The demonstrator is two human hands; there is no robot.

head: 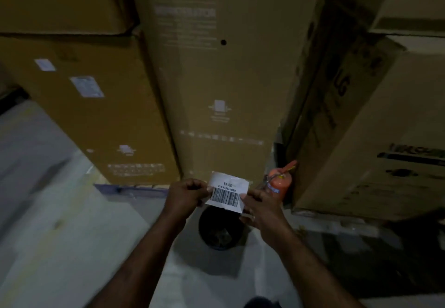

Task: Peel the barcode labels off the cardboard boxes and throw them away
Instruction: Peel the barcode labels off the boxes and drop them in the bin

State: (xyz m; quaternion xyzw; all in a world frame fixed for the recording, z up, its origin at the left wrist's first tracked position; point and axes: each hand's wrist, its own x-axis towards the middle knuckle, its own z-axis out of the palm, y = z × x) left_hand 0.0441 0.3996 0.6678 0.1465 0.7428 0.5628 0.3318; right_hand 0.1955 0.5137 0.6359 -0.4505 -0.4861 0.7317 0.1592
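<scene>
1. The person stands before a wall of tall cardboard boxes and holds a white barcode label (pixel 227 192) in the air with both hands, free of any box.
2. The left hand (pixel 186 195) has its fingers curled, and it pinches the left edge of the label.
3. The right hand (pixel 261 209) pinches the lower right edge of the label. Its other fingers are loosely bent, and one of them wears a ring.
4. The label is stretched between the two hands, with the barcode and the printed numbers facing up toward the person.
5. Directly under the label a dark round bin (pixel 219 247) stands on the pale floor (pixel 48 211). Something lies inside it, but it is too dark to say what.
6. The middle box (pixel 216 79) rises just behind the hands.
7. The left box (pixel 108 127) carries two white stickers, a larger one (pixel 87 86) and a smaller one (pixel 45 64).
8. An orange fire extinguisher (pixel 280 182) stands between the middle box and the right box (pixel 361 151), near the right hand.
</scene>
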